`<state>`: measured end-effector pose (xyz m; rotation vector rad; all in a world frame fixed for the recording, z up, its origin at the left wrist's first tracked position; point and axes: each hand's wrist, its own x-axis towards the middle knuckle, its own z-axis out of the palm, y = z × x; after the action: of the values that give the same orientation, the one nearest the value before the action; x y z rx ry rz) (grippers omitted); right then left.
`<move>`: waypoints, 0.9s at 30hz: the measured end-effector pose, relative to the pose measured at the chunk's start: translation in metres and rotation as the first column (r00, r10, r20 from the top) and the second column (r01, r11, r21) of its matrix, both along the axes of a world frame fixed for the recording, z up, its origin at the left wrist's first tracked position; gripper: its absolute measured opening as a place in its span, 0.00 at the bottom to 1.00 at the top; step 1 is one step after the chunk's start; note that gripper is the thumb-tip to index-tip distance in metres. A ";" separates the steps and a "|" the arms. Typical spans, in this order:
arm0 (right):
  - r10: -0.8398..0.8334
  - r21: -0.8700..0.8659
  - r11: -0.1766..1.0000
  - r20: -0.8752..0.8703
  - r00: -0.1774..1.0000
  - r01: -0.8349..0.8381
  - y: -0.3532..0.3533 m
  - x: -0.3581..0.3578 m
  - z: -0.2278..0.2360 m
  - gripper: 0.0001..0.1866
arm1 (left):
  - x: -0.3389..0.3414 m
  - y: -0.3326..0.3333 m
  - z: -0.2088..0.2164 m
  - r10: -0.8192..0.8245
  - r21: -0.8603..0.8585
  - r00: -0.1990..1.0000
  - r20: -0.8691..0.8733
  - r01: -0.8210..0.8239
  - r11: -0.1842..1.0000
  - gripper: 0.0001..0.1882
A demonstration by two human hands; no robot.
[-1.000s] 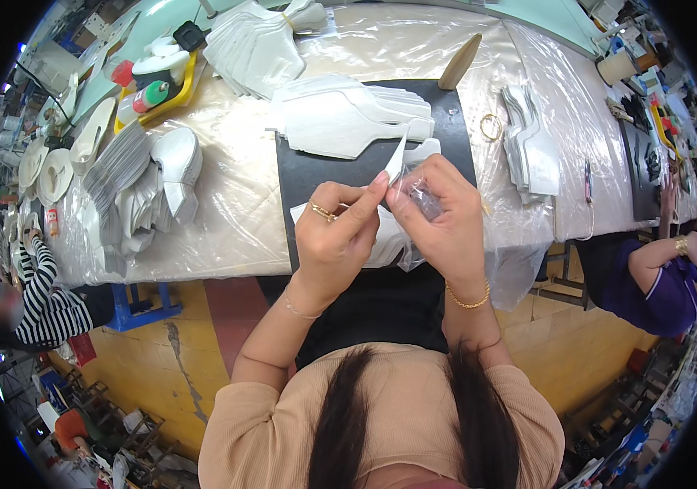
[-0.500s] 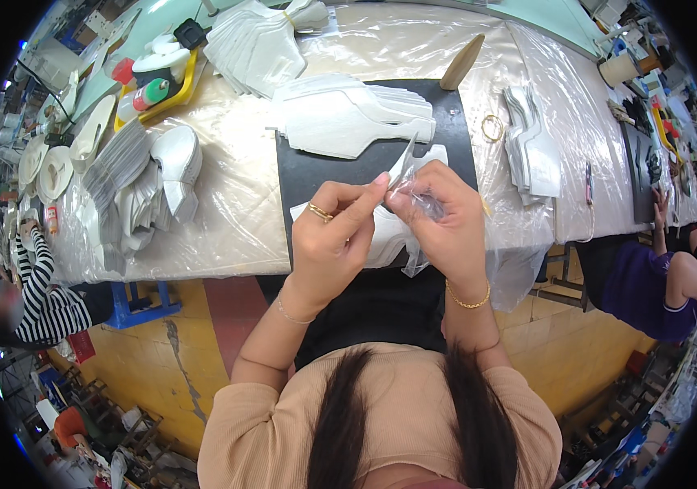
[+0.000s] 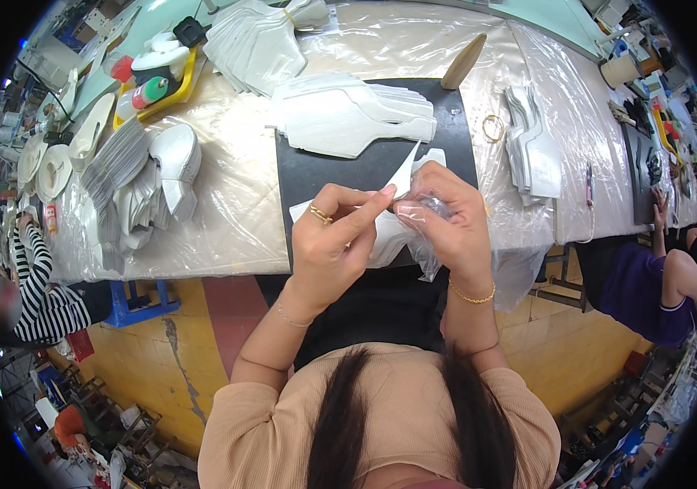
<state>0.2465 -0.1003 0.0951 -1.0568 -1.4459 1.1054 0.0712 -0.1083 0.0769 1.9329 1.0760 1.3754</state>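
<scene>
Over the black mat point(image 3: 454, 130), I note left hand point(image 3: 335, 232) pinching white piece point(image 3: 404, 174), right hand point(image 3: 456, 218) gripping clear film point(image 3: 435, 207); seemingly unfinished.

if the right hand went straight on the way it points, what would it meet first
Probably the left hand, whose fingers, pinching a pointed white piece, lie just left of the right hand; depth between the two is hard to judge.

Pointed piece point(image 3: 403, 174) and stacked sheets point(image 3: 328, 122) are white; mat point(image 3: 316, 169) is black, tray point(image 3: 189, 85) yellow, stool point(image 3: 141, 308) blue. One co-worker's top point(image 3: 59, 314) is black-and-white striped, another's clothing point(image 3: 622, 285) purple. Wearer's top point(image 3: 401, 391) is tan; floor point(image 3: 141, 350) yellow.
</scene>
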 end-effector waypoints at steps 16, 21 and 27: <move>0.078 0.163 0.984 -0.009 0.997 -0.075 -0.002 -0.010 -0.010 0.05 | -0.010 0.003 0.004 -0.029 -0.566 0.824 0.565 0.413 0.714 0.19; 0.220 0.047 0.973 -0.497 0.840 -0.227 -0.007 0.002 -0.021 0.03 | -0.022 0.008 0.006 0.033 -0.584 0.846 0.532 0.339 0.738 0.14; 0.238 0.168 0.964 -0.887 0.396 -0.204 -0.010 0.057 -0.036 0.04 | -0.054 0.009 -0.008 0.164 -0.655 0.875 0.455 0.205 0.728 0.13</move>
<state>0.3031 -0.1107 0.0589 -0.0765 -0.6723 1.5042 0.0177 -0.0993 0.0691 0.9715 1.0867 1.1202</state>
